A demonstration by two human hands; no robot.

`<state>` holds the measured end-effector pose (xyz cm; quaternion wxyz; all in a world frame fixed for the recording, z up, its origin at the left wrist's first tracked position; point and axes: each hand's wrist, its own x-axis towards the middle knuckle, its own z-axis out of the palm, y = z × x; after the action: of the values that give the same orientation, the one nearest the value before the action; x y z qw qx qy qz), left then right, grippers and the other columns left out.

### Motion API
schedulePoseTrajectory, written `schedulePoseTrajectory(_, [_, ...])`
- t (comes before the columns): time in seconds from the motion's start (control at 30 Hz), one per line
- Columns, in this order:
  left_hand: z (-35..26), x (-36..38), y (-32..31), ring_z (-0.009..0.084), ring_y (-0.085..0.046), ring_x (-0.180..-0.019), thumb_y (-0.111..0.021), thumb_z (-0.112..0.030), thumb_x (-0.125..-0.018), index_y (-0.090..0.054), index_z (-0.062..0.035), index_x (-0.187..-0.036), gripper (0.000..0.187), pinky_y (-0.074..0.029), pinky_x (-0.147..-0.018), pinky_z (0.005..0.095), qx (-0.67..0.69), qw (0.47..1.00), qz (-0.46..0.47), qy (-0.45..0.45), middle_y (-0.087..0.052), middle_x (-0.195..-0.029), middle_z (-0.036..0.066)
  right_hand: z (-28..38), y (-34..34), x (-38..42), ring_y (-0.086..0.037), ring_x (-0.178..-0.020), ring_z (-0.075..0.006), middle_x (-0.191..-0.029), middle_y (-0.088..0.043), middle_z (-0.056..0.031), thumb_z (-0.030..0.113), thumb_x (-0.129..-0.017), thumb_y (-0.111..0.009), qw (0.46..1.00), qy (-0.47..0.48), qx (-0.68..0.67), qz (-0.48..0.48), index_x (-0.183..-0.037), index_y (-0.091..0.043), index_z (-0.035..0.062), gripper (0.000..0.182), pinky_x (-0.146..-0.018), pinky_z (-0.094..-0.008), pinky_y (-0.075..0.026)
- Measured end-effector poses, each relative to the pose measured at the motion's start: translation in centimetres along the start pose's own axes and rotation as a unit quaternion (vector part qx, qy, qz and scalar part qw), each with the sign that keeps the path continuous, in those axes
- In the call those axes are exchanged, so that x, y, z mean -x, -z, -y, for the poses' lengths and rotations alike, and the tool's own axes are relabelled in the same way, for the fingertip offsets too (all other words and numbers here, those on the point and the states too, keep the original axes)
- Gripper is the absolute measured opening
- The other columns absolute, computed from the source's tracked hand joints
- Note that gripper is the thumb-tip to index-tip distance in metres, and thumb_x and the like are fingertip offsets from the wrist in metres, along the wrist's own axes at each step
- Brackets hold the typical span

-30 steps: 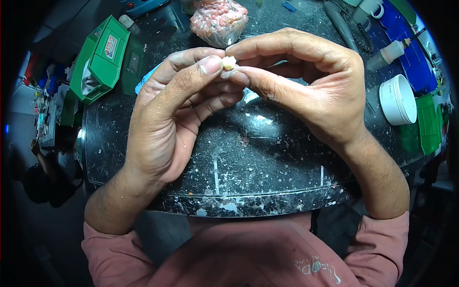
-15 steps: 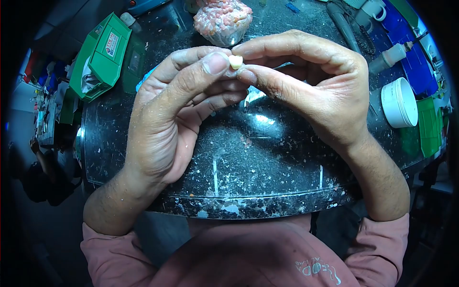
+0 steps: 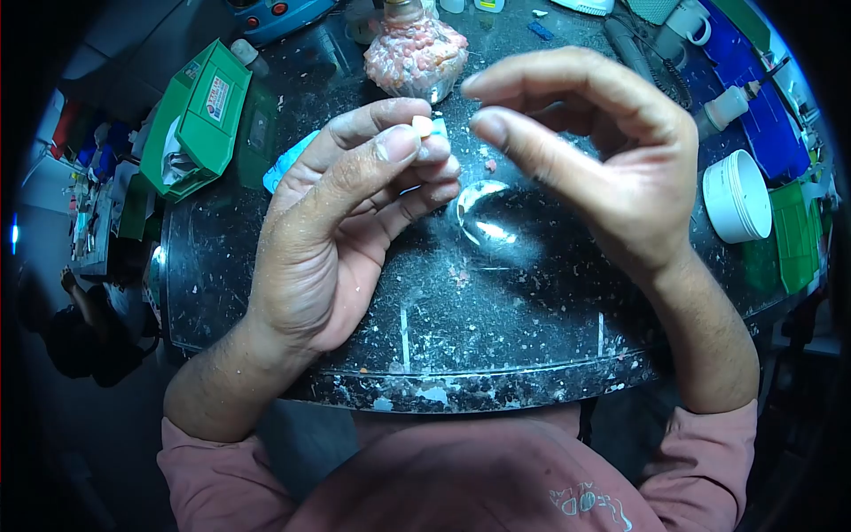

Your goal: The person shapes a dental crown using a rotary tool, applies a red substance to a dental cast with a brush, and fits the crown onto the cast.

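Between the thumb and index finger of my left hand (image 3: 324, 230) is a small cream-coloured dental crown (image 3: 423, 127). That hand is raised over the dark, speckled worktop (image 3: 496, 310), its other fingers curled loosely below the pinch. My right hand (image 3: 603, 160) hovers to the right of the crown, thumb and fingers apart, with nothing visible between them. Behind both hands stands a glass spirit lamp (image 3: 415, 58) crusted with pink wax.
A green bin (image 3: 199, 124) stands on the left, with a blue piece (image 3: 291, 161) partly behind my left hand. On the right are a white tub (image 3: 737, 197), another green bin (image 3: 795, 239) and a bottle (image 3: 729, 105). A blue device (image 3: 277, 18) sits at the back.
My right hand has let go of the crown and moved right, its thumb and index finger now spread. My left hand still pinches the crown, tilted differently. The view has shifted slightly.
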<state>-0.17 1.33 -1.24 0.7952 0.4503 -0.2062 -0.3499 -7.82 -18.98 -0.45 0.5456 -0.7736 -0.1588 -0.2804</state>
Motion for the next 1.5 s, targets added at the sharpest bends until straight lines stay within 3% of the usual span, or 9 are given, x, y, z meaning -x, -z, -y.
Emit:
schedulePoseTrajectory(0.63, [0.2, -0.1, 0.6, 0.02, -0.055, -0.108, -0.058, -0.014, -0.097, -0.05, -0.0107, -0.123, 0.028, -0.046, -0.098, 0.0382, 0.079, 0.993, 0.085, 0.009, -0.06, -0.109, 0.006, 0.3, 0.4, -0.7, -0.065, -0.087, -0.0176, -0.094, -0.071, -0.0122, -0.002, -0.081, -0.066, 0.988, 0.147, 0.038, 0.035, -0.105, -0.071, -0.0033, 0.025, -0.075, -0.0283, -0.051])
schedulePoseTrajectory(0.77, [0.4, -0.2, 0.5, 0.0198, -0.051, -0.1, -0.062, -0.015, -0.095, -0.051, -0.0162, -0.116, 0.024, -0.045, -0.088, 0.0354, 0.121, 0.982, 0.147, 0.007, -0.059, -0.102, 0.004, -0.3, 5.2, -2.1, -0.064, -0.087, -0.0134, -0.094, -0.069, -0.0074, 0.026, -0.093, -0.065, 0.966, -0.037, 0.234, -0.099, -0.108, -0.071, 0.0025, 0.029, -0.077, -0.0271, -0.051])
schedulePoseTrajectory(0.87, [0.5, -0.2, 0.5, 0.0187, -0.051, -0.099, -0.063, -0.016, -0.095, -0.051, -0.0168, -0.115, 0.024, -0.045, -0.086, 0.035, 0.138, 0.975, 0.172, 0.01, -0.059, -0.102, 0.004, -4.4, 11.6, -1.8, -0.066, -0.074, -0.0152, -0.081, -0.068, -0.0084, 0.042, -0.087, -0.071, 0.783, -0.164, 0.586, -0.13, -0.102, -0.07, 0.0017, 0.043, -0.067, -0.0282, -0.051])
schedulePoseTrajectory(1.07, [1.0, -0.5, 0.7, 0.0273, -0.06, -0.103, -0.063, -0.013, -0.094, -0.056, -0.0106, -0.119, 0.026, -0.054, -0.092, 0.0423, 0.219, 0.956, 0.193, 0.007, -0.061, -0.102, 0.011, -5.7, 13.5, -1.9, -0.07, -0.065, -0.0299, -0.079, -0.07, -0.0203, 0.046, -0.083, -0.071, 0.678, -0.428, 0.597, 0.01, -0.091, -0.071, -0.0067, 0.053, -0.067, -0.0401, -0.056])
schedulePoseTrajectory(1.27, [1.0, -0.5, 0.7, 0.0263, -0.06, -0.102, -0.061, -0.012, -0.095, -0.055, -0.011, -0.118, 0.024, -0.055, -0.092, 0.0414, 0.22, 0.958, 0.181, 0.019, -0.061, -0.102, 0.011, -7.1, 13.8, -1.9, -0.045, -0.043, -0.0124, -0.06, -0.056, 0.0001, 0.045, -0.084, -0.072, 0.841, -0.475, 0.24, -0.097, -0.075, -0.066, -0.003, 0.049, -0.047, -0.0316, -0.044])
schedulePoseTrajectory(1.33, [0.9, -0.5, 0.8, 0.0265, -0.06, -0.102, -0.061, -0.012, -0.095, -0.056, -0.0104, -0.117, 0.023, -0.055, -0.091, 0.0415, 0.212, 0.964, 0.163, 0.017, -0.062, -0.101, 0.012, -6.5, 13.2, -2.3, -0.036, -0.043, -0.009, -0.06, -0.049, 0.0054, 0.036, -0.088, -0.071, 0.846, -0.381, -0.352, -0.126, -0.079, -0.064, -0.0005, 0.038, -0.044, -0.03, -0.036])
schedulePoseTrajectory(1.4, [0.8, -0.6, 0.8, 0.0267, -0.061, -0.101, -0.061, -0.011, -0.094, -0.056, -0.0098, -0.116, 0.023, -0.055, -0.091, 0.0416, 0.203, 0.967, 0.156, 0.012, -0.062, -0.101, 0.012, -4.6, 9.8, -2.6, -0.042, -0.049, -0.0084, -0.062, -0.044, 0.0032, 0.038, -0.091, -0.065, 0.841, -0.244, -0.457, -0.154, -0.099, -0.059, -0.0045, 0.044, -0.043, -0.0228, -0.034])
schedulePoseTrajectory(1.43, [0.8, -0.6, 0.9, 0.0269, -0.062, -0.101, -0.061, -0.009, -0.094, -0.057, -0.0092, -0.115, 0.022, -0.055, -0.091, 0.0418, 0.195, 0.969, 0.15, 0.01, -0.063, -0.102, 0.013, -4.6, 8.1, -2.0, -0.071, -0.08, -0.0277, -0.09, -0.07, -0.013, 0.026, -0.086, -0.072, 0.769, -0.103, -0.631, -0.002, -0.108, -0.063, -0.0002, 0.035, -0.081, -0.0282, -0.057])
schedulePoseTrajectory(1.5, [0.9, -0.9, 1.0, 0.0272, -0.062, -0.101, -0.061, -0.008, -0.093, -0.058, -0.0084, -0.113, 0.021, -0.055, -0.09, 0.0419, 0.187, 0.97, 0.158, 0.0, -0.063, -0.102, 0.014, -0.3, 4.0, -2.1, -0.057, -0.063, -0.0129, -0.076, -0.058, -0.0058, 0.025, -0.092, -0.064, 0.923, -0.057, -0.362, -0.116, -0.102, -0.061, 0.0007, 0.026, -0.058, -0.0227, -0.049])
